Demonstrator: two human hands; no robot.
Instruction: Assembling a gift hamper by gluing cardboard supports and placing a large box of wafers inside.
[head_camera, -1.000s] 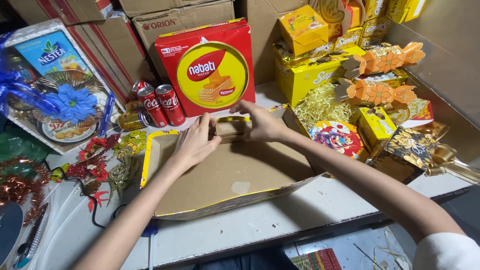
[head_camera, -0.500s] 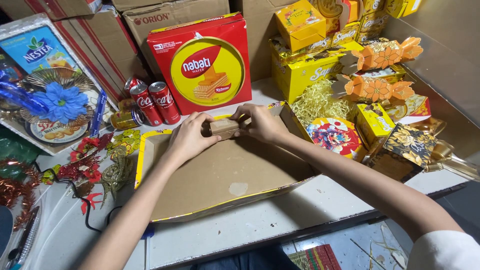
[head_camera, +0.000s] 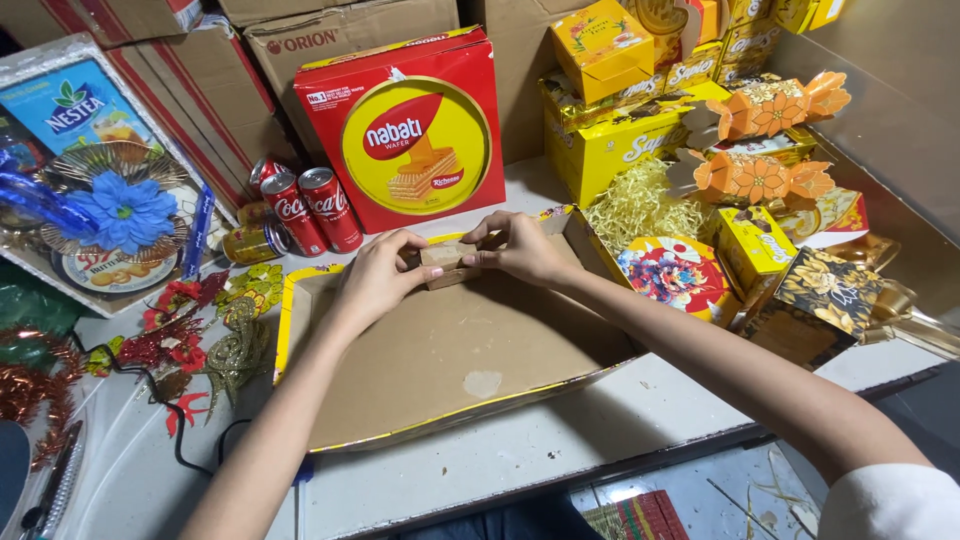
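A flat, shallow cardboard tray (head_camera: 460, 360) with yellow printed edges lies on the white table in front of me. Both hands meet at its far wall. My left hand (head_camera: 375, 275) and my right hand (head_camera: 520, 250) pinch a small brown cardboard flap (head_camera: 445, 262) between thumbs and fingers, folding it up from the tray's far edge. The fingertips of the two hands almost touch over the flap.
A big red and yellow wafer box (head_camera: 405, 125) stands just behind, with red soda cans (head_camera: 315, 210) to its left. Yellow boxes (head_camera: 625, 120), orange candy-shaped boxes (head_camera: 765, 140) and shredded paper (head_camera: 640, 205) crowd the right. Red and gold ornaments (head_camera: 190, 335) lie left.
My hands have drawn closer together on the far wall of the tray, now pinching the small flap upright. The view has shifted slightly.
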